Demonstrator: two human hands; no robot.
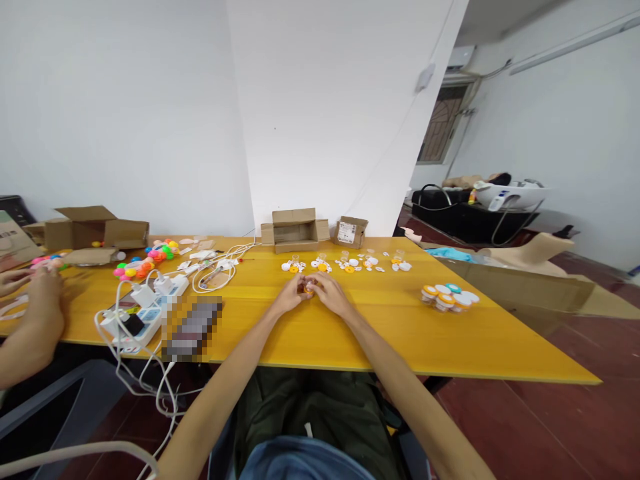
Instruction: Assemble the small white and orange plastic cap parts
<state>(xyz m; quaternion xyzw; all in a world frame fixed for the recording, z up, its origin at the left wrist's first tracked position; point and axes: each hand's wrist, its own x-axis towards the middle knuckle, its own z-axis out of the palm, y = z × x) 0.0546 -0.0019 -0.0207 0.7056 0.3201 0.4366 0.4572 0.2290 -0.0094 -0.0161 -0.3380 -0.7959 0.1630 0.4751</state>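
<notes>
A: ok so where's the little orange piece rn? can't make it out.

B: dead center, right btwn both hands. left hand and right hand meet fingertip to fingertip on it, resting low on the tabletop. both pinching it from opposite sides afaict, fingers curled in, not spread.

A: which hand's closer?

B: neither tbh, it's equal, piece sits in the gap where they touch. too small to tell its long axis or what it is exactly.

A: and the rest of the bits?

B: row of white and orange parts is farther out from the hands, toward the cardboard box. stack of finished-looking round things is off to the right, well apart from the right hand. another person's hand is far left, by the colored balls, nowhere near.
</notes>
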